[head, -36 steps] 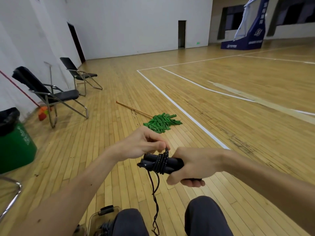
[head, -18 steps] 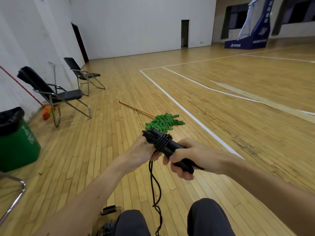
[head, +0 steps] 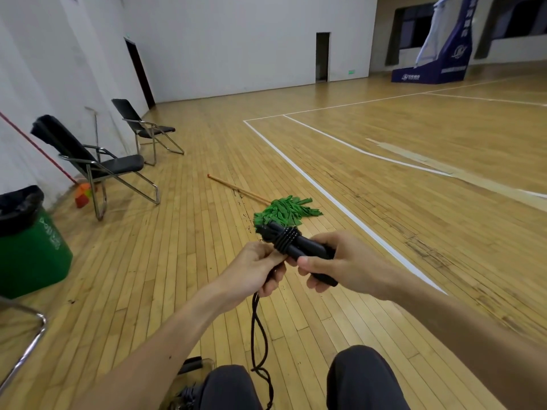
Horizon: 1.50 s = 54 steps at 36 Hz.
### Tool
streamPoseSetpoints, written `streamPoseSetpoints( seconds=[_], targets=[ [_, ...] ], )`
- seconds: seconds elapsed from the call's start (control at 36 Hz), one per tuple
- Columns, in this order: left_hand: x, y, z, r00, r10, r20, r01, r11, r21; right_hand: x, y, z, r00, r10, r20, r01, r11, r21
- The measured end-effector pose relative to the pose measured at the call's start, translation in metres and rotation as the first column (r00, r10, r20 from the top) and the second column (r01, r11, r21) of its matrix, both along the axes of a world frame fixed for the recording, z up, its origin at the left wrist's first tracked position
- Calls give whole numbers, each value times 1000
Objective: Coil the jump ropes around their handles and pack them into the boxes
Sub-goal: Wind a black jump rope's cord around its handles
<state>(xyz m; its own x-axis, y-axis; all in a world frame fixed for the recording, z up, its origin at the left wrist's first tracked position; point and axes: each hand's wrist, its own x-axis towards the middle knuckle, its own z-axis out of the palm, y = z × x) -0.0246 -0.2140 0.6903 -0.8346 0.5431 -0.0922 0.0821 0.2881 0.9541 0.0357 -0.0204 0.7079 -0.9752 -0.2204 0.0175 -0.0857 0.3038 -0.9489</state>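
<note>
Black jump rope (head: 286, 240), green mop (head: 285, 209), green bin (head: 32, 253), blue base (head: 429, 68).

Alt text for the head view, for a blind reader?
A person's right hand holds black jump-rope handles; the left hand holds the rope, a few turns coiled round them, the rest hanging between the knees. A green mop lies beyond.

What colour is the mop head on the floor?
Green; the mop head shows clearly in the head view.

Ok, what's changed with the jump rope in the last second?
The handles tipped from level to pointing up and away. The left hand dropped from above the coil to beneath it, gripping the rope. The right hand still grips the handles; loose rope still hangs down.
</note>
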Motion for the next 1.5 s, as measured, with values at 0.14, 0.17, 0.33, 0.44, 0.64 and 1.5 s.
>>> streamPoseSetpoints(
  seconds=[0.14,0.17,0.33,0.44,0.64,1.5],
  targets=[
    [3,2,-6,998,-69,6,69,994,-84,-8,8,-9,985,-139,-105,153,978,141],
    [4,3,-8,998,-62,-6,61,991,-118,-10,10,-11,981,-153,-122,174,968,179],
    [8,8,-23,901,-127,-414,-93,877,-472,-20,20,-26,945,-259,-201,318,871,373],
    [19,19,-21,698,-342,-629,-250,706,-662,-27,25,-31,946,-271,-179,325,808,492],
    [10,11,10,588,-522,-618,-231,624,-747,-26,18,-31,985,-170,-18,146,785,602],
    [-10,4,50,764,-584,-275,492,803,-337,24,3,22,831,375,410,-525,772,358]
  ],
)
